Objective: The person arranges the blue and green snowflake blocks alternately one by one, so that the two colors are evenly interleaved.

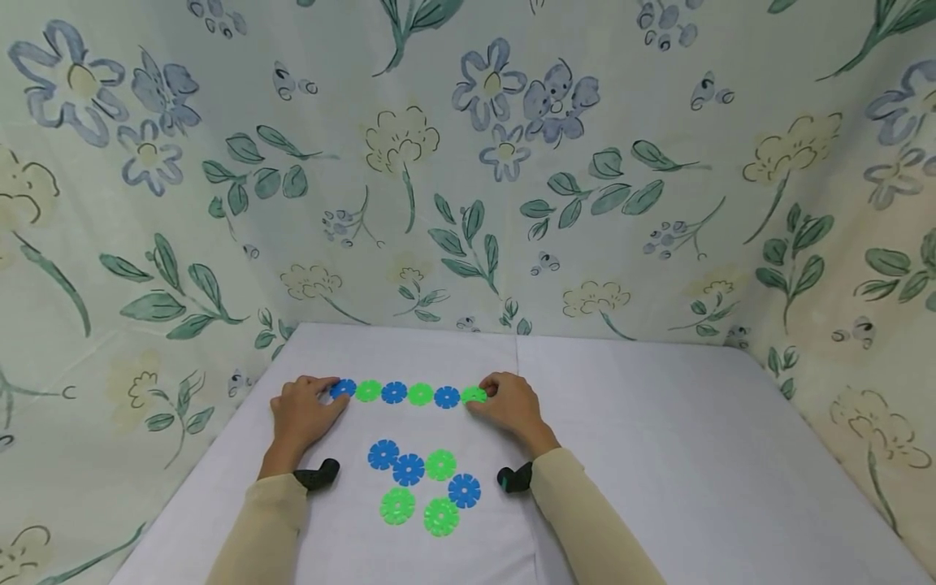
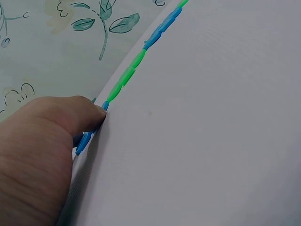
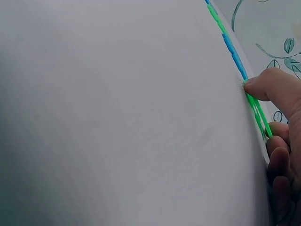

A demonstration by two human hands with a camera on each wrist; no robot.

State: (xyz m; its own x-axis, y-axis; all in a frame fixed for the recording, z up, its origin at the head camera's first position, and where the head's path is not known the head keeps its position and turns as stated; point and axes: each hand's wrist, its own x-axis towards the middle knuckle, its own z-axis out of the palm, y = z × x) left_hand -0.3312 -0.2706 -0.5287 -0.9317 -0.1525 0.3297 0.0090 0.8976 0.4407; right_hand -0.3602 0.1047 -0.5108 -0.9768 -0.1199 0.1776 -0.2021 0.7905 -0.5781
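Blue and green notched discs form a straight row across the cloth in the head view, colours alternating, with a middle blue disc (image 1: 394, 392). My left hand (image 1: 301, 413) pinches the blue disc (image 1: 343, 389) at the row's left end; in the left wrist view the thumb of that hand (image 2: 42, 150) lies against the blue disc (image 2: 83, 142). At the right end, my right hand (image 1: 512, 406) grips the green disc (image 1: 474, 396) between thumb and fingers. The right wrist view shows this hand (image 3: 282, 117) around the green disc (image 3: 256, 113), edge-on.
Nearer the body lie several loose discs, among them a blue disc (image 1: 464, 491), a green disc (image 1: 397, 505) and another green disc (image 1: 441, 517). The table (image 1: 658, 455) has a white cloth. A floral curtain (image 1: 453, 179) hangs behind and at both sides.
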